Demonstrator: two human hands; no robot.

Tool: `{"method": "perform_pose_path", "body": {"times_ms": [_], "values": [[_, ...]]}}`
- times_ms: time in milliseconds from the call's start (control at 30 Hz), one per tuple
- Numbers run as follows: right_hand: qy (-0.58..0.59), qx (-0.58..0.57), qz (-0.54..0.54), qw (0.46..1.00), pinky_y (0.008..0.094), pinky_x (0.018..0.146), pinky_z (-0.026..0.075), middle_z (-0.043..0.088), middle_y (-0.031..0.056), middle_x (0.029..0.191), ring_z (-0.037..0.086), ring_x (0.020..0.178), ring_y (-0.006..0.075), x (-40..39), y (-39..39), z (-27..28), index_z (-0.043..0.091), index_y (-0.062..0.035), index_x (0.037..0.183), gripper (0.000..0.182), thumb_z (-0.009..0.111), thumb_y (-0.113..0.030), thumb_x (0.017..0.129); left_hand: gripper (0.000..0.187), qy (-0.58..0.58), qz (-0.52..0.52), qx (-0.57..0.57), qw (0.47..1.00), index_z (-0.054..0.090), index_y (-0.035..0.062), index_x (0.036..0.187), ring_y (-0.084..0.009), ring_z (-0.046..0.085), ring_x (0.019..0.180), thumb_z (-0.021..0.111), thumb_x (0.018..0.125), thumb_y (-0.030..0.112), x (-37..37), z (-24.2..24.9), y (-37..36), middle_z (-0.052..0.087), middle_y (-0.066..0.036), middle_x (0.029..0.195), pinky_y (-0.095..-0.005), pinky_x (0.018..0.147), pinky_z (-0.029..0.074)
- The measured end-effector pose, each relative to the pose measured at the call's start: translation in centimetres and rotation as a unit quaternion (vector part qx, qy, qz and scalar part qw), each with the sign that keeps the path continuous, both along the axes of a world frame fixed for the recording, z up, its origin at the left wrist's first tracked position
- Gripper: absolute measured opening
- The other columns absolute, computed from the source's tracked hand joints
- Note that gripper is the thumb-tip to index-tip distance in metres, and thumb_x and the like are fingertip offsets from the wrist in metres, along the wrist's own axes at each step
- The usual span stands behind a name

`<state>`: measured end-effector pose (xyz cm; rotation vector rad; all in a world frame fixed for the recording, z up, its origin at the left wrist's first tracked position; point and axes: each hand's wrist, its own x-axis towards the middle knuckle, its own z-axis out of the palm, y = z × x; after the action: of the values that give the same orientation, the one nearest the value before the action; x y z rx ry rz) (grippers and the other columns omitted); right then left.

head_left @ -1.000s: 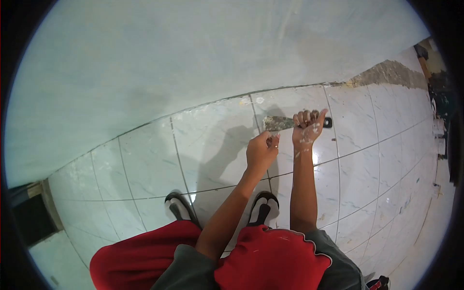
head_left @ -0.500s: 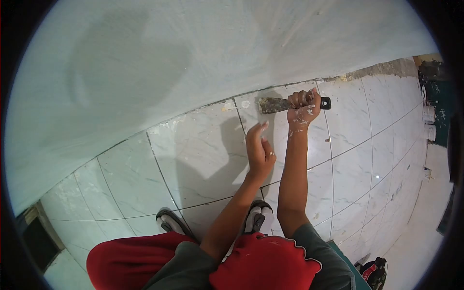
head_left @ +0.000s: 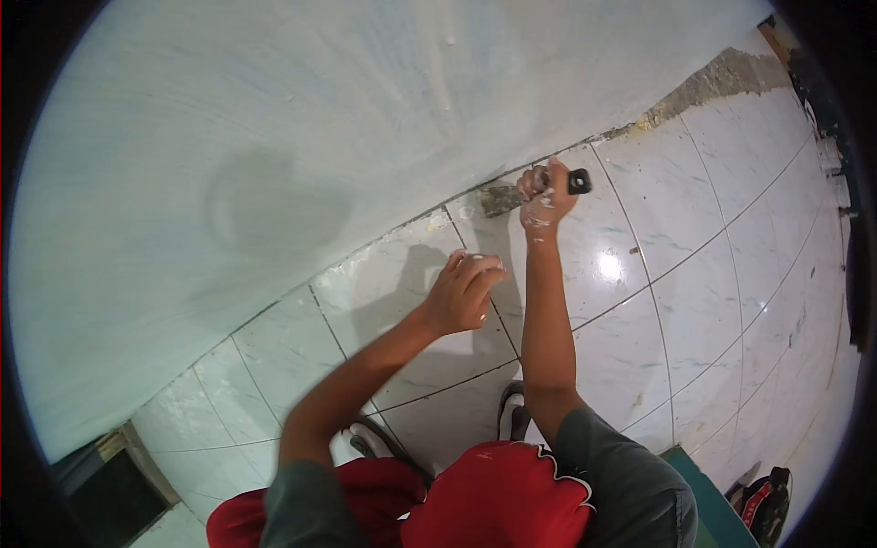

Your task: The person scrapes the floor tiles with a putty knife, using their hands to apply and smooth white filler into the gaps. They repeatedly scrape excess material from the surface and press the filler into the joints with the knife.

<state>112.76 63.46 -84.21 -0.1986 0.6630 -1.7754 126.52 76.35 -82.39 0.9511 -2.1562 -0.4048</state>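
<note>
The right hand (head_left: 541, 199) is fisted around the black handle of a putty knife (head_left: 534, 190), whose filler-caked blade is laid at the seam where floor and wall meet. The left hand (head_left: 464, 288) holds nothing; its fingers are loosely curled, fingertips down toward the tile beside a grout line, though contact cannot be confirmed. The pale wall (head_left: 320, 119), smooth and freshly skimmed in look, fills the upper half of the view. Below it the marble-patterned tiled floor (head_left: 694, 301) spreads out glossy, with white smears along its upper edge. Far right, a rough unfinished strip (head_left: 722, 78) runs along the wall's base. Sandals (head_left: 512, 411) are seen under the red shorts (head_left: 498, 498). The step in hand is judged to be scraping or filling at the wall's foot; a flat blade angle and steady pressure along the joint would be needed next.
</note>
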Motion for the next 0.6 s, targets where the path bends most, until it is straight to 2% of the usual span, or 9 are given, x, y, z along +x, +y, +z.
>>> {"method": "perform_pose_path", "body": {"times_ms": [67,167,200,233,367,400,433,533,600], "values": [[0.008,0.088,-0.063,0.994,0.0261,0.034,0.02,0.03,-0.0003,0.046,0.027,0.034,0.0105,1.3,0.1,-0.3,0.04,-0.0077,0.061,0.02,0.055,-0.012,0.074,0.033,-0.17,-0.169,0.015,0.971,0.05,0.004,0.102,-0.0251,0.051,0.094,0.054,0.069,0.002,2.6,1.5,0.8,0.052,-0.013,0.103,-0.0429,0.081,0.038],[0.025,0.063,-0.04,0.997,0.0267,0.034,0.023,0.032,-0.0002,0.046,0.029,0.034,0.0113,1.1,0.4,0.6,0.039,-0.0078,0.061,0.021,0.055,-0.013,0.074,0.034,-0.343,-0.416,0.084,0.838,0.05,0.0056,0.105,-0.0241,0.051,0.098,0.057,0.072,0.014,8.7,4.5,3.3,0.051,-0.01,0.113,-0.0433,0.084,0.04],[0.043,0.068,-0.044,0.996,0.0267,0.034,0.023,0.032,-0.0001,0.046,0.029,0.034,0.0113,0.9,0.4,1.4,0.038,-0.008,0.06,0.022,0.055,-0.013,0.074,0.036,-0.313,-0.419,0.057,0.851,0.05,0.007,0.106,-0.0224,0.052,0.097,0.058,0.072,0.016,11.7,5.0,4.7,0.05,-0.01,0.112,-0.0393,0.082,0.042],[-0.009,0.044,-0.039,0.998,0.0266,0.034,0.022,0.033,0.0004,0.046,0.029,0.034,0.0114,-0.2,0.2,1.7,0.037,-0.0088,0.058,0.024,0.055,-0.012,0.074,0.039,-0.354,-0.447,0.127,0.812,0.049,0.007,0.106,-0.021,0.054,0.095,0.06,0.069,0.013,12.7,7.6,5.1,0.051,-0.009,0.11,-0.0348,0.079,0.044],[0.016,0.004,-0.046,0.999,0.0259,0.033,0.024,0.036,0.0007,0.047,0.033,0.035,0.0122,-2.4,-0.1,1.1,0.038,-0.0095,0.062,0.021,0.054,-0.01,0.075,0.043,-0.375,-0.358,0.215,0.827,0.048,0.007,0.107,-0.0214,0.054,0.093,0.059,0.065,0.007,17.5,11.5,7.5,0.049,-0.009,0.112,-0.0341,0.078,0.044],[0.02,0.059,-0.063,0.996,0.0255,0.034,0.026,0.036,0.0007,0.047,0.034,0.035,0.0117,-1.1,0.1,-0.2,0.037,-0.0093,0.062,0.021,0.054,-0.01,0.075,0.046,-0.383,-0.327,0.225,0.834,0.047,0.007,0.108,-0.0219,0.053,0.095,0.059,0.064,0.007,17.9,11.6,7.9,0.048,-0.009,0.114,-0.0347,0.08,0.043],[0.023,0.111,-0.079,0.99,0.0252,0.034,0.028,0.037,0.0006,0.047,0.035,0.035,0.0113,0.1,0.1,-0.1,0.037,-0.0092,0.062,0.022,0.054,-0.01,0.076,0.048,-0.39,-0.318,0.231,0.833,0.046,0.0072,0.109,-0.0227,0.053,0.095,0.058,0.063,0.004,18.0,11.6,7.8,0.047,-0.009,0.115,-0.0351,0.079,0.043],[0.113,0.063,-0.065,0.989,0.0249,0.034,0.03,0.037,0.0006,0.047,0.035,0.035,0.0103,1.2,0.7,1.7,0.038,-0.0087,0.063,0.021,0.053,-0.01,0.077,0.049,-0.373,-0.264,0.218,0.862,0.045,0.0073,0.11,-0.0227,0.053,0.095,0.058,0.062,0.003,17.7,8.6,7.4,0.049,-0.009,0.114,-0.0355,0.08,0.043],[0.11,0.045,-0.058,0.991,0.0258,0.034,0.022,0.033,0.0007,0.044,0.031,0.034,0.0115,0.8,0.8,3.1,0.037,-0.0094,0.059,0.024,0.053,-0.012,0.076,0.048,-0.346,-0.257,0.185,0.883,0.046,0.0075,0.108,-0.0215,0.054,0.093,0.058,0.062,0.003,16.7,7.4,6.6,0.05,-0.009,0.111,-0.0337,0.077,0.043]]}}
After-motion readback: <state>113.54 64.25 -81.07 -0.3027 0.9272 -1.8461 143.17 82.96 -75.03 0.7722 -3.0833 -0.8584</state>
